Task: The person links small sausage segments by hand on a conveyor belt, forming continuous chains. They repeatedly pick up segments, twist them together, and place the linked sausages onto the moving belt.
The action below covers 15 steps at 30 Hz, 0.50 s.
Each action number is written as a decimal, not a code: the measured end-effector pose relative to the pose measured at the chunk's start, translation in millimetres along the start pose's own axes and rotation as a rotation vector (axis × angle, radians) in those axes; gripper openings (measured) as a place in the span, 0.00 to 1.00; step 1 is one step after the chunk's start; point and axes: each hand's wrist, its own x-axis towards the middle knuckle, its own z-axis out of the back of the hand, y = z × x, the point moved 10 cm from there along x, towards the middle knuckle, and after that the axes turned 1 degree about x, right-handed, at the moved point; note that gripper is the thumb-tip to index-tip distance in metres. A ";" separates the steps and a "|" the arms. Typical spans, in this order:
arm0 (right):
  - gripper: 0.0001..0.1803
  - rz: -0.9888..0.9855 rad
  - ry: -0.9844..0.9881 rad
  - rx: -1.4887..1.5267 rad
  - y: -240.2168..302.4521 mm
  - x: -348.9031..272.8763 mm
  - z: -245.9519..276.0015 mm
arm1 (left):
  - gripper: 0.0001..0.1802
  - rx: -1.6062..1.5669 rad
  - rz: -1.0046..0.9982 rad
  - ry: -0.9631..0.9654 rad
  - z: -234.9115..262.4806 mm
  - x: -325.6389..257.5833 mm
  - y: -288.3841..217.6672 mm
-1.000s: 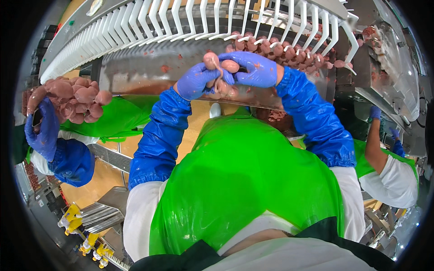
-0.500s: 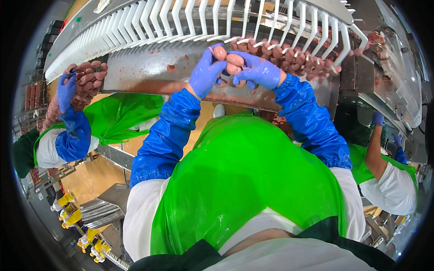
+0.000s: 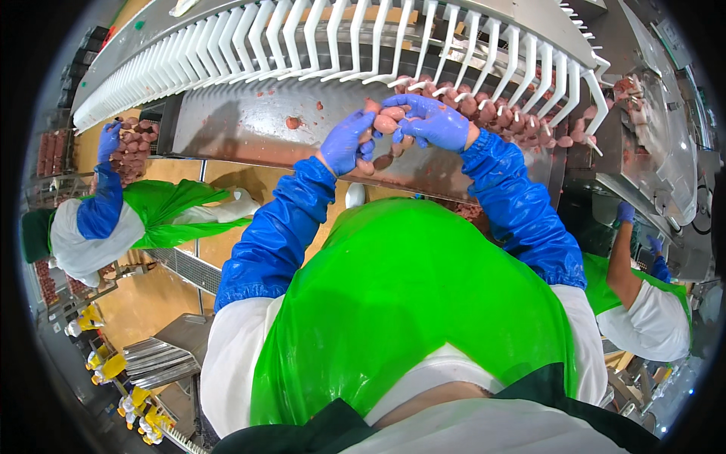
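Observation:
My left hand (image 3: 348,142), in a purple glove, is closed around links of a chain of short, plump pink sausages (image 3: 386,123). My right hand (image 3: 432,122), gloved alike, grips the same chain a little to the right, its fingers curled over the links. A few links show between the two hands, and others dangle just below them. Both hands are over the metal trough (image 3: 242,125), in front of a row of white hooks (image 3: 333,45). More sausage links (image 3: 503,116) hang in loops from the hooks to the right of my right hand.
Bits of meat (image 3: 293,122) lie in the trough. At the left, a co-worker in a green apron (image 3: 162,212) has a gloved hand at a bunch of sausages (image 3: 134,147). Another co-worker (image 3: 650,310) stands at the right, near a machine with a clear cover (image 3: 669,144).
My left hand has lowered slightly, and more links dangle beneath my hands. The hooks have shifted a little to the right. The co-worker at the left has moved farther left with the sausages.

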 end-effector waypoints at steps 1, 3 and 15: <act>0.31 -0.057 -0.021 -0.024 -5.1 4.9 0.8 | 0.24 0.218 -0.081 -0.072 11.8 3.8 -4.2; 0.25 -0.035 0.060 -0.403 -5.3 17.4 -16.4 | 0.21 1.001 -0.076 0.075 19.5 12.3 -5.5; 0.15 -0.171 0.154 -1.311 -55.8 96.3 -84.0 | 0.19 0.958 -0.073 0.230 63.4 22.2 30.9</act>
